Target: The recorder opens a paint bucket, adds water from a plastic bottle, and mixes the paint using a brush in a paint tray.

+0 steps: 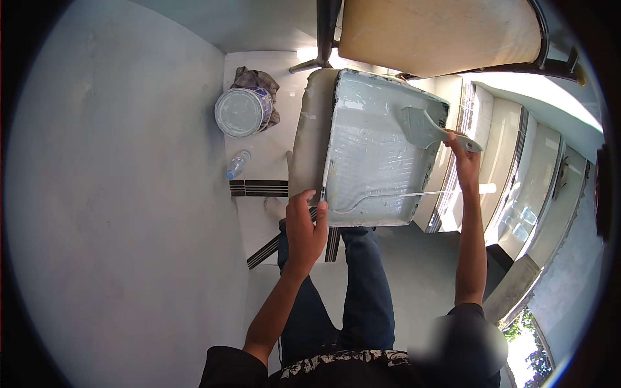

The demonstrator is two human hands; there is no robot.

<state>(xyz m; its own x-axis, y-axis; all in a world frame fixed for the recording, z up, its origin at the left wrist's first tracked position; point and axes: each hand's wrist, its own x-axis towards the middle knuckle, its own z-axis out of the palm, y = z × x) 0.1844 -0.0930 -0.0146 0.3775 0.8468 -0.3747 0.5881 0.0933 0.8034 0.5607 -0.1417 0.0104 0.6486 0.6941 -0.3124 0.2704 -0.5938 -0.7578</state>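
Note:
A pale paint tray (381, 213), smeared with light grey paint, rests on a chair seat (310, 129) in front of me. My left hand (306, 229) grips the tray's left rim near its front corner, thumb along the edge. In my right hand (464, 165) is the handle of a wide paintbrush (424, 129). The brush head, coated in paint, lies over the tray's right side; whether it touches the tray I cannot tell. A thin bent metal rod (414, 194) with a white handle (487, 188) crosses the tray's front right rim.
On the floor to the left stand a paint bucket (239, 113) with a dark cloth (259, 81) behind it and a plastic bottle (239, 164). A grey wall (123, 194) fills the left. Another chair (440, 32) is beyond the tray. Stairs (504, 155) descend at right.

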